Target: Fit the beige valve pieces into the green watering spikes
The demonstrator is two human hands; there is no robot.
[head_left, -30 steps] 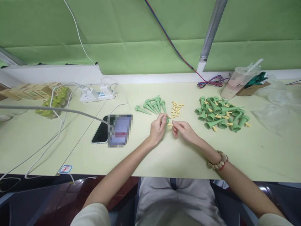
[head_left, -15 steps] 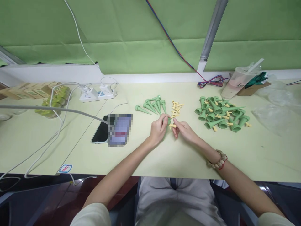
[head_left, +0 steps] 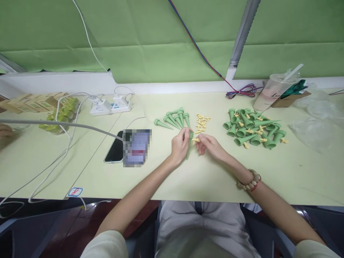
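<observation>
My left hand [head_left: 180, 146] is closed around a green plastic spike [head_left: 189, 150], its pointed end hanging downward below the fingers. Between thumb and fingers, my right hand [head_left: 211, 146] pinches a small yellow valve [head_left: 196, 140], which is held right at the side of the green spike; whether it is inserted cannot be made out. Beyond the hands lie several loose yellow valves [head_left: 202, 122]. Left of these, a group of green spikes [head_left: 177, 118] rests on the table. Off to the right is a pile of green spikes with yellow valves attached [head_left: 254, 129].
Two phones, one a dark phone [head_left: 114, 150], lie left of my hands. A power strip [head_left: 111, 108] with white cables is behind them. At the back right stand a plastic drink cup [head_left: 266, 95] and clear bags [head_left: 311, 132]. Part of another person's hand [head_left: 5, 130] shows at far left.
The green spike in my left hand has turned so its pointed end shows below the fingers. My right hand's yellow valve has shifted slightly up. Another person's hand has appeared at far left.
</observation>
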